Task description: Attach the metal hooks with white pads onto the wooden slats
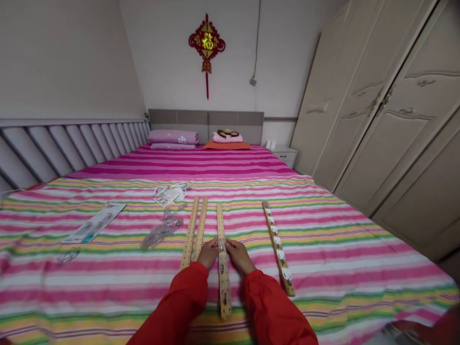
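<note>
Before me on the bed lies a perforated wooden strip (220,225), pointing away from me. Clear hooks with small metal parts sit along its near half. My left hand (208,253) and my right hand (240,256) meet around its middle from either side. Their fingertips are closed at a clear hook (222,247) on the strip; the fingers partly cover it. Just left of my left hand are two bare perforated strips (189,235), side by side. Over to the right, another wooden strip (270,220) carries a row of white hooks (276,240).
Clear hook sheets (163,230) and a heap of opened packaging (171,193) lie left of the strips. Farther left are a packaged set (96,223) and a crumpled clear piece (68,257). A blurred reddish shape (436,330) shows at the lower right. Wardrobes (391,124) stand right.
</note>
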Demonstrator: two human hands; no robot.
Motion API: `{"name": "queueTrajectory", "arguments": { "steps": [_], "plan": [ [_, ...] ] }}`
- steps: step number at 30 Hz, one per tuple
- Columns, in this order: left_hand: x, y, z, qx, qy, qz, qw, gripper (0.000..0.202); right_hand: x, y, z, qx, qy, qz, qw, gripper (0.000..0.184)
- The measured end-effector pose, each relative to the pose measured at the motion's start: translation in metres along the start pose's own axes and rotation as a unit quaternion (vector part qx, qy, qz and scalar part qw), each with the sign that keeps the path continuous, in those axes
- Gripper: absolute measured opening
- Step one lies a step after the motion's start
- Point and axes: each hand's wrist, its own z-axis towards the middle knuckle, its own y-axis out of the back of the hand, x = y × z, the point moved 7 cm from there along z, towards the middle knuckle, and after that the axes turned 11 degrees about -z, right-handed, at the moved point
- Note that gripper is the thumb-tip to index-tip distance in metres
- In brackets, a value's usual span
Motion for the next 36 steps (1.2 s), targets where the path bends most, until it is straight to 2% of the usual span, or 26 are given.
{"name": "queueTrajectory", "arguments": {
  "steps": [3,7,10,12,15,17,18,20,23,26,29,34,36],
  "plan": [
    [0.0,-0.005,-0.002,0.032,-0.002,-0.012,0.999,0.047,0.005,-0.003,0.0,0.015,-0.004,0.017,1.0,0.041],
    [0.005,-0.004,-0.009,0.015,-0.002,0.028,0.999,0.043,0.007,-0.004,-0.008,0.034,-0.006,0.078,0.996,0.04],
    [0.005,-0.001,-0.014,0.023,0.01,0.08,0.996,0.045,0.004,-0.001,-0.015,0.026,0.0,0.113,0.993,0.037],
    [-0.004,0.008,-0.014,0.02,0.009,0.106,0.994,0.045,-0.001,0.001,-0.017,0.01,-0.007,0.116,0.993,0.037],
    [-0.035,0.039,-0.006,-0.043,-0.045,0.149,0.987,0.037,-0.012,0.004,-0.018,-0.019,-0.045,0.116,0.992,0.039],
    [-0.06,0.067,0.002,-0.099,-0.095,0.214,0.967,0.028,-0.017,0.004,-0.017,-0.027,-0.066,0.124,0.99,0.04],
    [-0.071,0.08,0.005,-0.127,-0.123,0.265,0.948,0.026,-0.019,0.003,-0.017,-0.029,-0.073,0.129,0.988,0.04],
    [-0.092,0.1,0.011,-0.17,-0.184,0.39,0.886,0.028,-0.02,0.003,-0.017,-0.034,-0.08,0.139,0.986,0.04],
    [-0.101,0.118,0.022,-0.196,-0.198,0.544,0.792,0.036,-0.02,0.004,-0.018,-0.037,-0.083,0.146,0.985,0.041],
    [-0.098,0.121,0.031,-0.168,-0.184,0.626,0.739,0.031,-0.02,0.004,-0.019,-0.033,-0.09,0.151,0.984,0.042],
    [-0.1,0.122,0.034,-0.147,-0.176,0.654,0.721,0.027,-0.019,0.005,-0.02,-0.027,-0.095,0.157,0.983,0.041],
    [-0.117,0.138,0.025,-0.201,-0.185,0.606,0.747,0.026,-0.015,0.008,-0.022,-0.033,-0.092,0.149,0.984,0.037],
    [-0.12,0.139,0.021,-0.205,-0.192,0.594,0.754,0.026,-0.014,0.008,-0.023,-0.033,-0.093,0.151,0.983,0.037]
  ]
}}
